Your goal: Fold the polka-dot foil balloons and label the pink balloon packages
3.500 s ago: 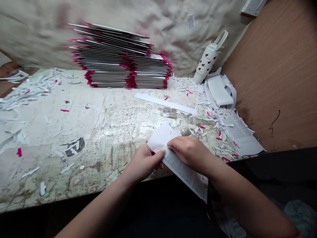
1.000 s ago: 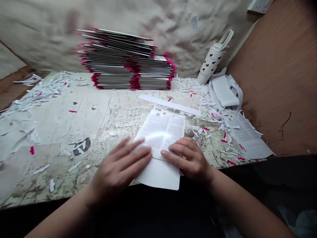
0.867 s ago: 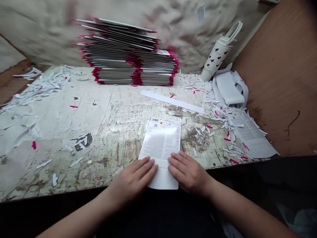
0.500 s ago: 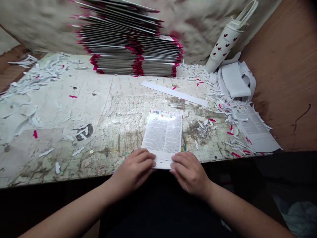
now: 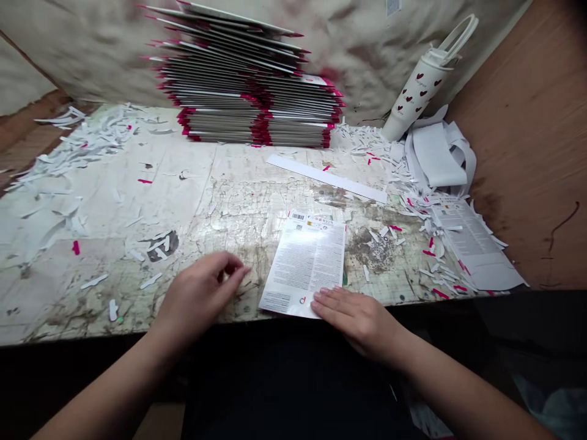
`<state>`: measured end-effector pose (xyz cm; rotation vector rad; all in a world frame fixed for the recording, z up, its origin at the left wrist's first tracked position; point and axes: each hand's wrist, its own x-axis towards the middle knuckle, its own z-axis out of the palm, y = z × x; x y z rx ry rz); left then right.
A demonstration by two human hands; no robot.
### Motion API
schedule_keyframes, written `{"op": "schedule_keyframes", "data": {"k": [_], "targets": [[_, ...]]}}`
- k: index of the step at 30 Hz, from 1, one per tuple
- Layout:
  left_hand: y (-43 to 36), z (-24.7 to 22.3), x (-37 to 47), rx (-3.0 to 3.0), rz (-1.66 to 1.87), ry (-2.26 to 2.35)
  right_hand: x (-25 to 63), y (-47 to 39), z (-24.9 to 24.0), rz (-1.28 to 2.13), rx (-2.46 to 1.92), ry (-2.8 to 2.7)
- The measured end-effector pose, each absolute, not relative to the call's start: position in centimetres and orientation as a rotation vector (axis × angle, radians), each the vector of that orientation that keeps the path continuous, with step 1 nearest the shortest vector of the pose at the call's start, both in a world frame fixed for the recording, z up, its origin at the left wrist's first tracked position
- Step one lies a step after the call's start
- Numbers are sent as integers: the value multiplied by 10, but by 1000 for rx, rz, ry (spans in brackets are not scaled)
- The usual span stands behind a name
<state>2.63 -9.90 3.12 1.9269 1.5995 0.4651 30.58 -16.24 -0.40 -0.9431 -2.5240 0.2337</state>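
Observation:
A white printed card [image 5: 307,256] with a barcode at its far end lies flat near the table's front edge. On its near right corner rests my right hand [image 5: 355,315], fingers stretched out flat over the card. My left hand [image 5: 202,290] is off the card, to its left above the table, with thumb and index finger curled toward each other but apart. Nothing shows between them.
Behind the card stands a tall stack of pink-edged folded cards [image 5: 257,104]. A long white strip [image 5: 326,178] lies in front of it. At the back right are a white tumbler [image 5: 415,91], a paper roll [image 5: 438,153] and scraps. A printed sheet [image 5: 479,244] lies at right.
My left hand has let go of the card and moved left. The card's near end now shows printed text and a logo. My right hand has flattened onto its corner. The view has shifted slightly.

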Motion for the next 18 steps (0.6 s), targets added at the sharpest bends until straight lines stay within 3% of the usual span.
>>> {"op": "schedule_keyframes", "data": {"k": [3, 8, 12, 18], "targets": [[-115, 40, 37, 1270, 254, 1189, 303, -156, 15, 70, -920, -2350], [-120, 19, 74, 584, 694, 1041, 282, -147, 26, -195, -872, -2343], [-118, 12, 84, 199, 767, 975, 276, -149, 16, -198, -910, -2332], [-122, 19, 86, 229, 752, 895, 279, -149, 14, -2, -968, -2288]]}}
